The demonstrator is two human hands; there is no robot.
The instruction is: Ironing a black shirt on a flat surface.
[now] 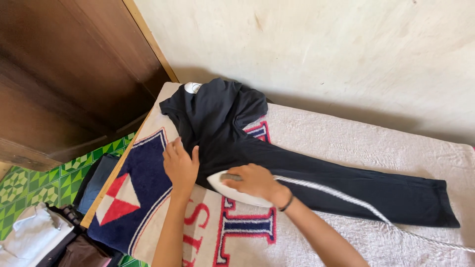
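A pair of black trousers (316,175) lies stretched across a towel-covered table, legs running to the right, with the waist end bunched at the back left. My left hand (180,165) presses flat on the fabric near the trousers' upper part, fingers apart. A white clothes iron (232,190) rests on the trousers just right of it, and my right hand (255,180) grips its handle. The iron's white cord (356,200) trails over the trouser leg toward the right edge.
The table is covered by a cream towel (346,143) with red and navy shapes (133,193). A wooden door (64,74) stands at the left and a pale wall behind. Folded clothes (34,235) lie on the green patterned floor (44,185) at lower left.
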